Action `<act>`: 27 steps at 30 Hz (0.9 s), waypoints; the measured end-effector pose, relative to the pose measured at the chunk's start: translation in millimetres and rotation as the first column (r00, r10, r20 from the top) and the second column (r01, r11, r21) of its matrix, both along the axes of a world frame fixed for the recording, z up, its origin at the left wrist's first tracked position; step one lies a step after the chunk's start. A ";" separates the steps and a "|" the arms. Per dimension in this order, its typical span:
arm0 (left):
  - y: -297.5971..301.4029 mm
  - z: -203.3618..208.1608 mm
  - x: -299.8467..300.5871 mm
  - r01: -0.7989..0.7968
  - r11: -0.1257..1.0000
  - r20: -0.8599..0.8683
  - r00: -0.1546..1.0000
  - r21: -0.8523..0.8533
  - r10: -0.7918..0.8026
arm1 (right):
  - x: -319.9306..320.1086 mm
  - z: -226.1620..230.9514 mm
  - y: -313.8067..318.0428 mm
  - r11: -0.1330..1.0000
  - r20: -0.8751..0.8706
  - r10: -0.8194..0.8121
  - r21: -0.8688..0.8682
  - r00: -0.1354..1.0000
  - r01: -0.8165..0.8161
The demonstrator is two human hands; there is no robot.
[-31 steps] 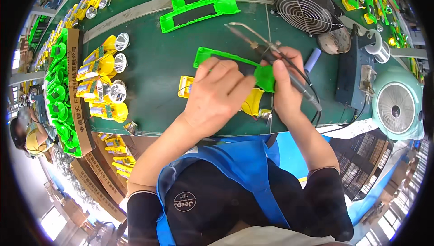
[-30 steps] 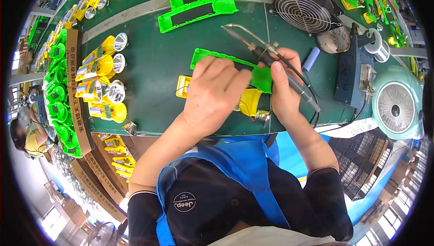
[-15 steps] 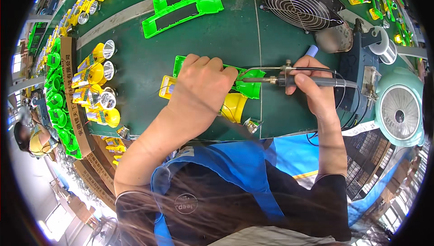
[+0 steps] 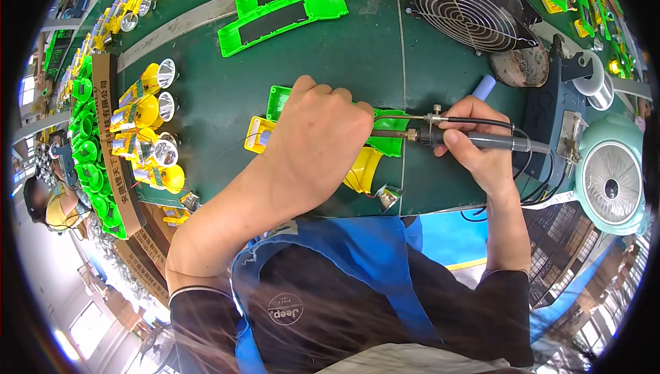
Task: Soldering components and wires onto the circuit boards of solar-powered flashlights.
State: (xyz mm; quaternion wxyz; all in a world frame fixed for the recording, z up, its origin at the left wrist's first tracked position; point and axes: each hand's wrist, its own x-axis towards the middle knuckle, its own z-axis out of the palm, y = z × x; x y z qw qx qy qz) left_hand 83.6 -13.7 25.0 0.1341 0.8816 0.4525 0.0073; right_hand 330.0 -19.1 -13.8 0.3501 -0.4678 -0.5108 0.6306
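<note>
My left hand [image 4: 320, 137] is closed, knuckles up, over a long green plastic housing [image 4: 278, 104] on the bench. Its fingertips are hidden beneath the hand. My right hand [image 4: 478, 141] holds a soldering iron [image 4: 474, 140] by its dark grip, almost level. A thin metal tube runs along the iron's top, and the tip disappears behind my left hand. A yellow lamp holder [image 4: 362, 170] with thin wires lies under my left wrist, beside a small shiny reflector [image 4: 389, 196]. Left of the hand, a yellow frame [image 4: 258, 133] sticks out.
Yellow lamp assemblies with reflectors [image 4: 165, 107] stand at left, beside a cardboard strip [image 4: 104, 133] and green parts [image 4: 86, 150]. Two green housings [image 4: 282, 18] lie at the back. A black fan [image 4: 474, 13], a soldering station [image 4: 550, 116], a solder spool [image 4: 597, 82] and a pale green fan [image 4: 610, 185] occupy the right.
My left hand has shifted slightly right over the green housing, and the soldering iron's tip is now hidden behind it. The view has moved a little; both grips look the same.
</note>
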 end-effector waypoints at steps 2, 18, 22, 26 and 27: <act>-0.1 0.4 0.7 0.004 1.000 -0.009 1.000 0.006 -0.004 | 2.3 0.3 -3.2 1.000 0.030 -0.006 0.026 1.000 0.005; -1.1 -0.1 2.4 -0.010 0.999 0.010 1.000 0.031 0.009 | -49.2 -39.1 -43.9 0.903 -0.278 -0.116 0.370 0.953 0.218; -1.6 -5.3 1.0 -0.011 0.999 -0.011 1.000 0.030 0.011 | -47.2 -30.1 -45.2 0.922 -0.243 -0.143 0.321 0.959 0.219; -2.5 -12.0 -4.7 -0.022 0.999 0.046 0.999 0.030 0.020 | -46.5 -24.1 -43.5 0.941 -0.132 -0.151 0.283 0.980 0.183; -1.4 -12.0 -6.8 -0.024 0.999 0.052 0.998 0.036 0.022 | -46.6 -23.0 -43.0 0.944 -0.143 -0.156 0.270 0.977 0.190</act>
